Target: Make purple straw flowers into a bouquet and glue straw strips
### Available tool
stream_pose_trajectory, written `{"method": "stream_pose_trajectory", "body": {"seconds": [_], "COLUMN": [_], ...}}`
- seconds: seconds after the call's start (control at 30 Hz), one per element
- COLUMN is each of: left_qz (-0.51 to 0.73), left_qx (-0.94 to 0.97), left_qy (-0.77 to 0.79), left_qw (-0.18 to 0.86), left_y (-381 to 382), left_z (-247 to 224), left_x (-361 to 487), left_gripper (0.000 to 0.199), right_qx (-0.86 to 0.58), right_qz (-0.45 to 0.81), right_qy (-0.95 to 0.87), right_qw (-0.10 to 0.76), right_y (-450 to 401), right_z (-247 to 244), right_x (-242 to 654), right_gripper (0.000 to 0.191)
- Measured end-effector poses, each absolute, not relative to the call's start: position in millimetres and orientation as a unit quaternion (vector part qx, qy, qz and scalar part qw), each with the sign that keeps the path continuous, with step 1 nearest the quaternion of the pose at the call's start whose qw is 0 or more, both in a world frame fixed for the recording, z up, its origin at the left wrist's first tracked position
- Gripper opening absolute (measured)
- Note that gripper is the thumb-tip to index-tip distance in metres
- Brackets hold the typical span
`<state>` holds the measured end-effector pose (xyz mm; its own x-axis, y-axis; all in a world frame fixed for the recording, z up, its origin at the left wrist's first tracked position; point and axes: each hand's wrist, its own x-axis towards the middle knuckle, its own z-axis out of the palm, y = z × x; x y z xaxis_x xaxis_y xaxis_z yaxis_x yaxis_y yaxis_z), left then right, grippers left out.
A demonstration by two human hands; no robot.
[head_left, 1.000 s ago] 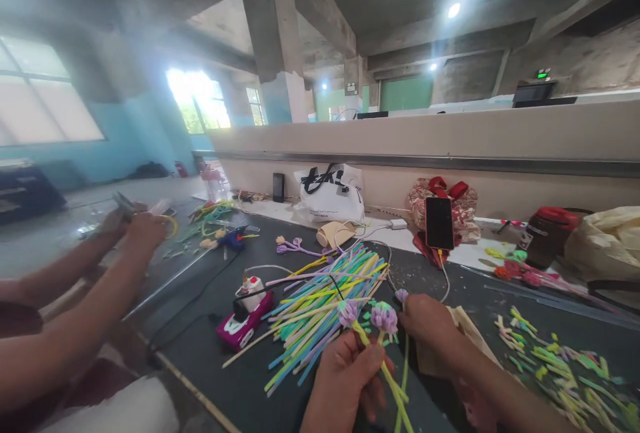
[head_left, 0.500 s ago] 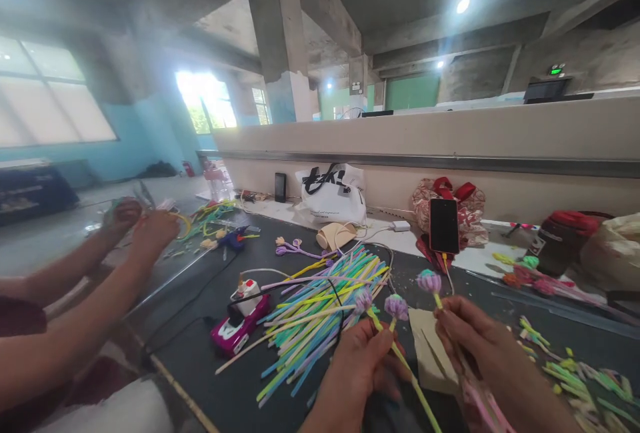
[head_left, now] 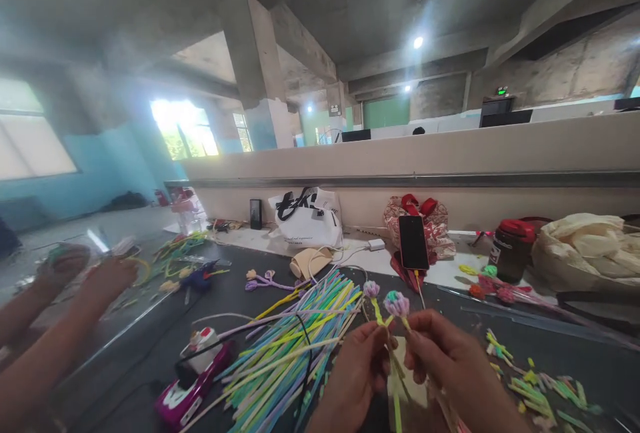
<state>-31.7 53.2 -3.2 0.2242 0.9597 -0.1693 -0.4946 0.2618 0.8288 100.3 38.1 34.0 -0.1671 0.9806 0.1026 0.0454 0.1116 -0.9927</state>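
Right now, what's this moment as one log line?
left hand: holding purple flower | right hand: holding teal-and-purple flower | nearby: pastel sticks, phone

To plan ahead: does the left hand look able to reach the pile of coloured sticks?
Probably yes: the left hand is right beside the sticks, nothing bulky between, though it holds a yellow stem.

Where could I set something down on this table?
Likely the dark patch between the blue glue gun, lilac-stemmed flowers and power strip; a narrow one lies between the right hand and pink flowers. Crowded: the stem pile and clippings.
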Motion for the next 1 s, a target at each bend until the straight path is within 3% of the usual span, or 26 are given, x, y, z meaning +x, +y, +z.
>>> {"method": "stream_pose_trajectory", "body": {"seconds": [0.23,0.37,0.8,1.0], "left_qz": [0.545,0.552,0.504,0.528], "left_qx": [0.253,0.224,0.281,0.245], "left_qy": [0.390,0.393,0.345,0.361], "left_qw": [0.698,0.700,0.740,0.728], "left_y": [49,51,41,39], "left_z": [-28,-31,-17,-12], "left_x": [-28,-27,-24,-23], "left_gripper": [0.027,0.027,0.022,0.022], "right_qx": [-0.448,-0.469,-0.491,-0.516], "right_qz": [0.437,0.436,0.459,0.408], "right_qy": [-0.647,-0.652,-0.588,-0.631], "right_qw": [0.435,0.406,0.450,0.410], "right_y": [43,45,46,35], "right_z": [3,-2,17,19], "right_x": [94,97,108,101], "right_gripper": [0.014,0.015,0.020,0.020]}}
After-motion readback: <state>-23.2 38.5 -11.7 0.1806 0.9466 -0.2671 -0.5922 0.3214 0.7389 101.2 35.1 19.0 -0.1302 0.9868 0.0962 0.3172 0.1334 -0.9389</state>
